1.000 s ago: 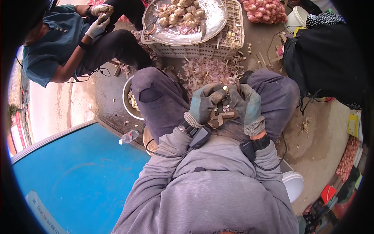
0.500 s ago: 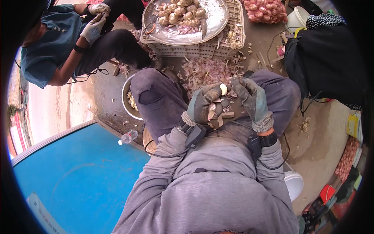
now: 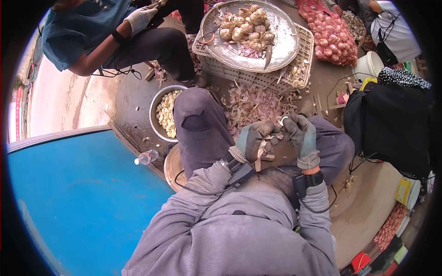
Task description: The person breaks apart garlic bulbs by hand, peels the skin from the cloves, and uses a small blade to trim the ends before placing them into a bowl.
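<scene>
My left hand (image 3: 254, 139), in a grey-green glove, is closed around a garlic bulb (image 3: 264, 146) with loose papery skin, held over my lap. My right hand (image 3: 300, 133), gloved the same, pinches a pale peeled clove (image 3: 283, 121) between its fingertips, just above and right of the left hand. The two hands almost touch. A heap of pink garlic skins (image 3: 251, 102) lies on the ground between my knees.
A steel bowl of peeled cloves (image 3: 166, 113) stands left of my left knee. Ahead, a round metal tray of garlic bulbs (image 3: 251, 28) rests on a white crate (image 3: 258, 76). Another person (image 3: 92, 32) sits at far left peeling. A red mesh sack of garlic (image 3: 334, 34), white bucket (image 3: 368, 66), and blue surface (image 3: 78, 198) surround me.
The hands have come apart a little, and the right hand now holds a clove pulled off the bulb. The camera has tilted, bringing the bowl of cloves fully into view.
</scene>
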`<state>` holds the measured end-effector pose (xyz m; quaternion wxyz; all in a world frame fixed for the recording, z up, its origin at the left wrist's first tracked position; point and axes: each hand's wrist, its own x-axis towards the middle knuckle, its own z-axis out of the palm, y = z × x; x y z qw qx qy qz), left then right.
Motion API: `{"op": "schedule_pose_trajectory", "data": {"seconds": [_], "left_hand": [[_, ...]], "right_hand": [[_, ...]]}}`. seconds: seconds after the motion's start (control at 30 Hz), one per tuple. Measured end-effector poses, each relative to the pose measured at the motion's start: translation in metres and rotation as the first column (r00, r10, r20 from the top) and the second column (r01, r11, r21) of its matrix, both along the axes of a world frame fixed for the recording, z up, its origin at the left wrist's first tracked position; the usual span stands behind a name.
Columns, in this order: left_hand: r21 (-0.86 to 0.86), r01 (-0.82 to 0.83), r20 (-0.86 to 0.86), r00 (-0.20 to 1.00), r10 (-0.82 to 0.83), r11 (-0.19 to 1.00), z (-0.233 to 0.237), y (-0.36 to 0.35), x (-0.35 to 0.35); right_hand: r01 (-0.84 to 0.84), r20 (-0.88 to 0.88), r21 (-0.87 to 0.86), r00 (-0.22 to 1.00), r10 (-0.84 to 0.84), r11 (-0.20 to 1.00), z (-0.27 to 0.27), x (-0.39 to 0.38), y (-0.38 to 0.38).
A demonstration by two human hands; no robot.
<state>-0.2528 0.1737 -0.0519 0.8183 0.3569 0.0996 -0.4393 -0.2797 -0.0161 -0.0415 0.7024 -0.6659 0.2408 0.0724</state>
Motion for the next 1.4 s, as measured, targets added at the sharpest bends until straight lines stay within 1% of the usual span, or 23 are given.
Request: {"op": "schedule_pose_trajectory", "data": {"seconds": [0.1,0.13,0.2,0.27,0.3,0.33,0.43,0.53,0.57,0.6,0.67,0.8,0.83,0.87,0.9,0.93,1.0,1.07,1.13,1.2,1.27,1.3,1.4], "left_hand": [[-0.004,-0.024,-0.065,0.998,0.024,1.0,-0.01,0.002,-0.001],[-0.118,-0.096,-0.216,0.974,0.069,0.988,-0.016,0.0,-0.003],[-0.142,-0.056,-0.047,0.998,0.049,0.988,-0.03,0.003,-0.001],[0.117,-0.042,0.198,0.98,0.018,0.992,-0.014,0.006,-0.003],[0.119,-0.05,0.274,0.962,0.015,0.992,-0.026,0.002,-0.007],[0.114,-0.051,0.351,0.936,0.008,0.992,-0.039,-0.002,-0.011],[0.12,0.036,0.15,0.987,-0.054,0.992,-0.021,-0.001,-0.009],[0.203,0.013,0.309,0.948,-0.077,0.979,-0.049,-0.013,-0.011],[0.347,-0.14,0.679,0.72,-0.145,0.927,-0.058,-0.013,-0.013],[0.347,-0.15,0.68,0.72,-0.138,0.926,-0.066,-0.015,-0.012],[0.129,-0.51,0.979,0.202,-0.027,0.85,-0.07,-0.013,-0.007],[0.227,-0.49,0.954,0.287,-0.091,0.842,-0.058,-0.004,-0.007],[0.062,-0.323,0.647,0.733,0.209,0.944,-0.058,-0.007,-0.012],[-0.187,-0.264,0.074,0.957,0.282,0.946,-0.058,-0.009,-0.015],[0.087,-0.218,0.559,0.818,0.134,0.972,-0.036,0.002,-0.007],[-0.068,-0.166,0.162,0.971,0.175,0.984,-0.03,0.004,-0.003],[-0.248,-0.223,-0.178,0.967,0.182,0.943,-0.022,0.009,0.004],[-0.3,-0.212,-0.119,0.976,0.184,0.93,-0.038,0.007,0.005],[-0.434,-0.311,-0.41,0.904,0.122,0.845,-0.046,0.005,0.003],[-0.538,-0.285,-0.352,0.931,0.095,0.793,-0.064,0.005,0.001],[-0.56,-0.254,-0.338,0.939,0.062,0.789,-0.061,0.005,-0.001],[-0.628,-0.298,-0.287,0.947,0.142,0.718,-0.15,-0.006,-0.015],[-0.741,-0.229,-0.269,0.962,0.033,0.631,-0.108,0.001,-0.005]], "right_hand": [[-0.015,-0.017,-0.039,1.0,0.015,0.999,-0.004,0.016,0.001],[-0.024,-0.063,-0.077,0.998,0.019,0.997,-0.002,0.019,0.005],[-0.106,-0.073,-0.147,0.993,0.096,0.983,-0.015,0.021,0.002],[-0.105,-0.13,0.089,0.985,0.116,0.991,-0.033,0.026,-0.011],[-0.07,-0.009,-0.035,0.998,0.07,0.997,-0.055,0.029,-0.012],[-0.057,-0.043,-0.015,0.997,0.056,0.998,-0.043,0.04,-0.007],[-0.079,-0.03,-0.013,0.996,0.079,0.997,0.02,0.082,0.03],[-0.293,0.073,-0.143,0.95,0.305,0.946,0.073,0.115,0.087],[-0.348,0.139,-0.106,0.922,0.36,0.932,0.091,0.118,0.112],[-0.404,0.205,-0.072,0.889,0.41,0.912,0.102,0.119,0.133],[-0.432,0.179,-0.092,0.879,0.441,0.897,0.106,0.121,0.148],[-0.361,0.118,-0.067,0.923,0.367,0.93,0.111,0.107,0.135],[-0.369,0.107,-0.102,0.919,0.379,0.924,0.113,0.1,0.122],[-0.364,0.104,-0.103,0.921,0.374,0.926,0.109,0.092,0.104],[-0.344,0.128,-0.066,0.928,0.35,0.937,0.104,0.082,0.083],[-0.321,0.15,-0.031,0.935,0.322,0.946,0.1,0.074,0.069],[-0.251,0.167,0.004,0.955,0.246,0.968,0.09,0.054,0.051],[-0.13,0.219,0.083,0.97,0.109,0.988,0.067,0.026,0.029],[-0.206,0.131,0.0,0.97,0.204,0.979,0.071,0.006,0.017],[-0.164,-0.006,-0.015,0.987,0.164,0.986,0.071,-0.009,0.022],[-0.222,0.016,-0.129,0.974,0.226,0.967,0.069,-0.02,0.03],[-0.207,0.022,-0.117,0.977,0.211,0.971,0.064,-0.026,0.033],[-0.262,0.116,-0.058,0.957,0.267,0.963,0.046,-0.037,0.042]]}}
